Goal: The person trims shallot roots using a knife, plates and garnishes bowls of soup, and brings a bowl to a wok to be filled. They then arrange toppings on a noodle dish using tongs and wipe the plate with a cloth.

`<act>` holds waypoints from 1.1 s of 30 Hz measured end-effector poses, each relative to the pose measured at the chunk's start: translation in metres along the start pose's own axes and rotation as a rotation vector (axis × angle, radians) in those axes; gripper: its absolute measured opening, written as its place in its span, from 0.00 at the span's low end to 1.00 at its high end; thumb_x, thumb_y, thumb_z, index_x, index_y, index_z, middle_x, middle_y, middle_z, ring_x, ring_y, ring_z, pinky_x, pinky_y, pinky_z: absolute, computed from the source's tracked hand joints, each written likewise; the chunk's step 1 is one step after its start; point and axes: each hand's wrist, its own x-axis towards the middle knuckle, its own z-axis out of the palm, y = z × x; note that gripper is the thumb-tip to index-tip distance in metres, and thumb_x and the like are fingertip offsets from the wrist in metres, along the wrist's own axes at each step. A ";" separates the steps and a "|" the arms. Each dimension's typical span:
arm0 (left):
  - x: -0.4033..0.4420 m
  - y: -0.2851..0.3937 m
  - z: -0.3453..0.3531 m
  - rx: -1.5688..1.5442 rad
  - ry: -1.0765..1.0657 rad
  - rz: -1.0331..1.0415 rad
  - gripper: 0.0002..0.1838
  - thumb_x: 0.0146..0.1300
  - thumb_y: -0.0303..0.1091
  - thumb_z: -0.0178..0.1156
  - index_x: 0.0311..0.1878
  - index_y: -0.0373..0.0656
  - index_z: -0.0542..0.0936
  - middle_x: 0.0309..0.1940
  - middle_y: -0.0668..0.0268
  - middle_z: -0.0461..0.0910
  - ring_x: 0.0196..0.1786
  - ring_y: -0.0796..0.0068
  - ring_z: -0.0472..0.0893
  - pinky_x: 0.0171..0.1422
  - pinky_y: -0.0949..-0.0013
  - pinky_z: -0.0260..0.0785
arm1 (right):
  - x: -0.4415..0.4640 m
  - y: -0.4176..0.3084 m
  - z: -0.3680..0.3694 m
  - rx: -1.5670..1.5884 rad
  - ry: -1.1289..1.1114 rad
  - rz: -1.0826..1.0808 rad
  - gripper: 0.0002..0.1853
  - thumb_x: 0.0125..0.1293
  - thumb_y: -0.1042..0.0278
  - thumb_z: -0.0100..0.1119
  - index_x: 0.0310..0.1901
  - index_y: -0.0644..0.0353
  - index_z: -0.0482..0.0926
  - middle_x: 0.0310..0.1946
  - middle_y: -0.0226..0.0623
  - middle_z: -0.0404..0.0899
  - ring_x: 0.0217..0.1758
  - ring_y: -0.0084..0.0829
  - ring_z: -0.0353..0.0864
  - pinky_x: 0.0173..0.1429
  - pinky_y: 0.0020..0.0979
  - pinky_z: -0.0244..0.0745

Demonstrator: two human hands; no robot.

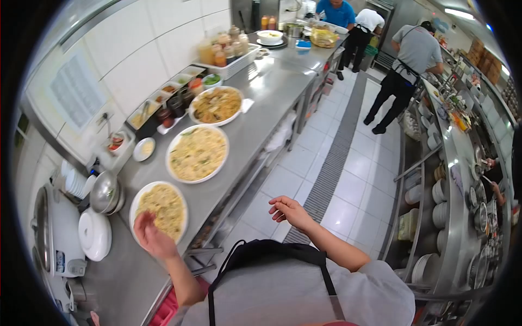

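Note:
My left hand [155,236] is over the near edge of a white oval platter [134,217] filled with a pale yellow dish [166,205]. Its fingers are stretched out, slightly blurred, with nothing visible in them; whether they touch the food I cannot tell. Over the floor in front of my body, my right hand [291,212] hangs empty with loosely bent, parted fingers. Farther along the steel counter [261,89] sits a second platter [224,169] of similar yellow food. Beyond it is a third dish [217,106], browner, perhaps noodles.
Against the wall stand condiment containers [142,117] and a white basket [236,66] of sauce bottles. Metal bowls [106,194], a white lid [94,234] and a rice cooker [62,239] are at left. Several people work farther off, one in grey [416,51]. Shelves of plates [427,269] line the right.

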 end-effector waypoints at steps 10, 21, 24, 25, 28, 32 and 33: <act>-0.038 -0.229 0.305 0.709 -0.937 -0.168 0.21 0.54 0.37 0.56 0.51 0.40 0.70 0.47 0.54 0.71 0.48 0.56 0.72 0.53 0.63 0.64 | 0.031 -0.094 -0.190 -0.106 0.166 -0.241 0.09 0.63 0.70 0.49 0.41 0.65 0.74 0.30 0.35 0.77 0.30 0.21 0.74 0.37 0.23 0.71; -0.035 -0.365 0.601 0.528 -1.009 -0.324 0.21 0.52 0.36 0.59 0.50 0.43 0.72 0.45 0.56 0.72 0.46 0.61 0.73 0.48 0.64 0.67 | 0.164 -0.028 -0.536 -0.574 0.920 -0.102 0.08 0.57 0.70 0.52 0.36 0.65 0.74 0.19 0.37 0.73 0.19 0.25 0.74 0.25 0.27 0.69; -0.035 -0.376 0.714 0.400 -1.088 -0.295 0.20 0.52 0.36 0.60 0.50 0.44 0.73 0.42 0.58 0.73 0.43 0.64 0.74 0.44 0.67 0.68 | 0.129 0.068 -0.620 0.125 1.356 0.171 0.18 0.50 0.79 0.48 0.46 0.60 0.71 0.17 0.38 0.71 0.17 0.29 0.71 0.16 0.30 0.65; -0.036 -0.375 0.752 0.307 -1.126 -0.294 0.20 0.52 0.36 0.59 0.50 0.44 0.73 0.42 0.59 0.74 0.42 0.65 0.75 0.42 0.68 0.68 | 0.102 0.092 -0.631 0.122 1.307 0.223 0.07 0.55 0.74 0.43 0.36 0.60 0.70 0.15 0.37 0.68 0.16 0.30 0.69 0.14 0.30 0.63; -0.045 -0.389 0.851 0.169 -1.242 -0.237 0.20 0.52 0.36 0.59 0.49 0.43 0.73 0.40 0.60 0.74 0.42 0.67 0.75 0.39 0.70 0.68 | 0.025 0.232 -0.674 -1.371 0.744 0.395 0.10 0.51 0.65 0.52 0.19 0.61 0.69 0.15 0.45 0.70 0.23 0.40 0.74 0.26 0.39 0.70; -0.073 -0.444 0.951 0.131 -1.256 -0.162 0.19 0.52 0.35 0.59 0.49 0.43 0.73 0.39 0.60 0.74 0.41 0.67 0.74 0.38 0.70 0.67 | 0.035 0.240 -0.712 -0.662 0.743 0.878 0.08 0.45 0.64 0.57 0.20 0.60 0.75 0.25 0.46 0.76 0.31 0.44 0.77 0.38 0.39 0.72; -0.076 -0.457 0.970 0.148 -1.245 -0.170 0.19 0.52 0.35 0.59 0.49 0.43 0.73 0.39 0.60 0.74 0.41 0.67 0.74 0.38 0.70 0.67 | 0.055 0.216 -0.743 -0.669 0.701 0.919 0.08 0.45 0.64 0.57 0.21 0.60 0.75 0.26 0.46 0.77 0.32 0.44 0.77 0.38 0.39 0.72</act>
